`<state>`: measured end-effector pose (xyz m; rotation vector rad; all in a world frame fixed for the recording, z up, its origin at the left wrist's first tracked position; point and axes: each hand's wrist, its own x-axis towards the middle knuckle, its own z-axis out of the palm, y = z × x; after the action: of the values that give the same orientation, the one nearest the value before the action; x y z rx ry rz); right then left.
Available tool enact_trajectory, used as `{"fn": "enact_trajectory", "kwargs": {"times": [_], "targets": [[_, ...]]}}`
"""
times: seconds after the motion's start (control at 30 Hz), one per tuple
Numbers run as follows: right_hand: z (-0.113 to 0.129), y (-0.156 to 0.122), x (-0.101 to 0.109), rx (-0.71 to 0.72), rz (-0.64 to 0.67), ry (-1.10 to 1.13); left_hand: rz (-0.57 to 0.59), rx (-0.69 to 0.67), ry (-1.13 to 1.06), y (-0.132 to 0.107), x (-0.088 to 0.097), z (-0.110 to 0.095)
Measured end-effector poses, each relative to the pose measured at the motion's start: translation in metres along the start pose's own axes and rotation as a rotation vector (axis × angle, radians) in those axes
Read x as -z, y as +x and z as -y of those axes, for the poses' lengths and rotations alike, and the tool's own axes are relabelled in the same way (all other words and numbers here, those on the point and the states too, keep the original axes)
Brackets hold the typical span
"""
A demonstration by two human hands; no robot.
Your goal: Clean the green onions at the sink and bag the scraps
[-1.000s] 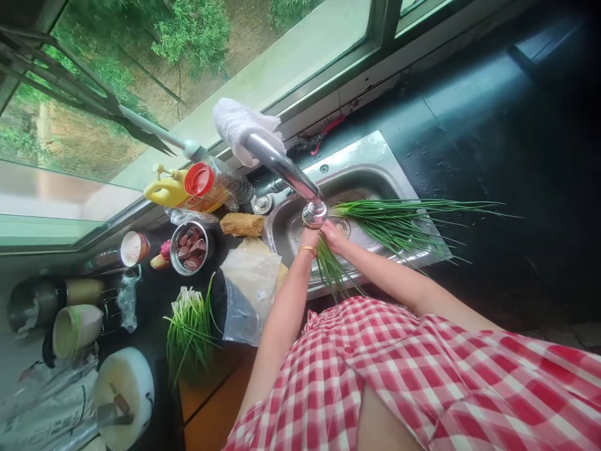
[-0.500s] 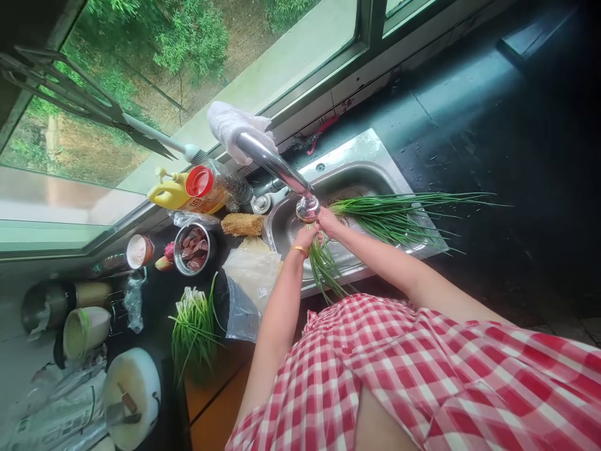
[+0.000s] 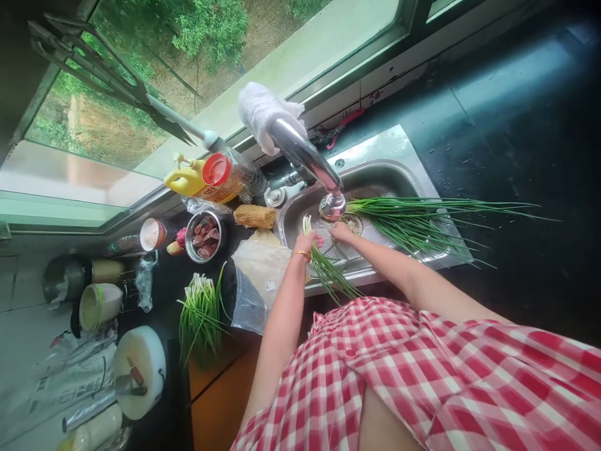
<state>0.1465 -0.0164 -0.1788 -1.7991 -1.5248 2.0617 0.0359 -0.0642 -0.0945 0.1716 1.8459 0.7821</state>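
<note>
Over the near left part of the steel sink (image 3: 406, 145), my left hand (image 3: 307, 242) is closed round a small bunch of green onions (image 3: 332, 272). Their white ends point up past the fingers and the green tops hang toward the sink's front edge. Just right of it, below the faucet (image 3: 310, 160), my right hand (image 3: 344, 233) is curled, apart from that bunch; whatever its fingers hold is hidden. A bigger pile of green onions (image 3: 404, 219) lies across the sink's right side, with its tips reaching over the counter.
Left of the sink are a plastic bag (image 3: 256, 282), a loofah sponge (image 3: 255, 217), a metal bowl of dark red pieces (image 3: 205, 237) and another bunch of green onions (image 3: 201, 313). A cleaver (image 3: 124, 384) rests on a round cutting board (image 3: 143, 354). A white cloth (image 3: 267, 116) wraps the faucet.
My hands have come apart: the left has moved left and down from the faucet with its green onions, showing their white ends. The right has let go of them. The view has shifted slightly.
</note>
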Motion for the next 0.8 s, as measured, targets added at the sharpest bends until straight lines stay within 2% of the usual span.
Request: {"fn": "enact_trajectory", "kwargs": {"times": [0.13, 0.23, 0.43, 0.5, 0.57, 0.63, 0.7, 0.77, 0.8], "targets": [[0.006, -0.023, 0.018, 0.143, 0.112, 0.271, 0.016, -0.123, 0.086, 0.004, -0.018, -0.001], [0.008, -0.041, 0.032, 0.261, 0.097, 0.598, 0.09, -0.19, 0.183, -0.002, -0.035, -0.006], [0.023, -0.042, 0.06, 0.189, 0.07, 1.0, 0.194, -0.225, 0.233, -0.022, -0.049, -0.023], [0.028, -0.036, 0.071, 0.179, -0.015, 1.076, 0.208, -0.207, 0.204, -0.026, -0.049, -0.029], [0.031, -0.033, 0.084, 0.168, -0.124, 1.118, 0.202, -0.191, 0.191, -0.028, -0.046, -0.033], [0.031, -0.035, 0.095, 0.156, -0.11, 1.071, 0.19, -0.234, 0.152, -0.031, -0.044, -0.038], [0.032, -0.044, 0.099, 0.2, 0.054, 0.937, 0.18, -0.331, 0.062, -0.034, -0.044, -0.043], [0.035, -0.056, 0.096, 0.336, 0.239, 0.785, 0.184, -0.414, -0.027, -0.038, -0.049, -0.05], [0.038, -0.062, 0.093, 0.425, 0.292, 0.727, 0.179, -0.44, -0.058, -0.041, -0.052, -0.054]]}}
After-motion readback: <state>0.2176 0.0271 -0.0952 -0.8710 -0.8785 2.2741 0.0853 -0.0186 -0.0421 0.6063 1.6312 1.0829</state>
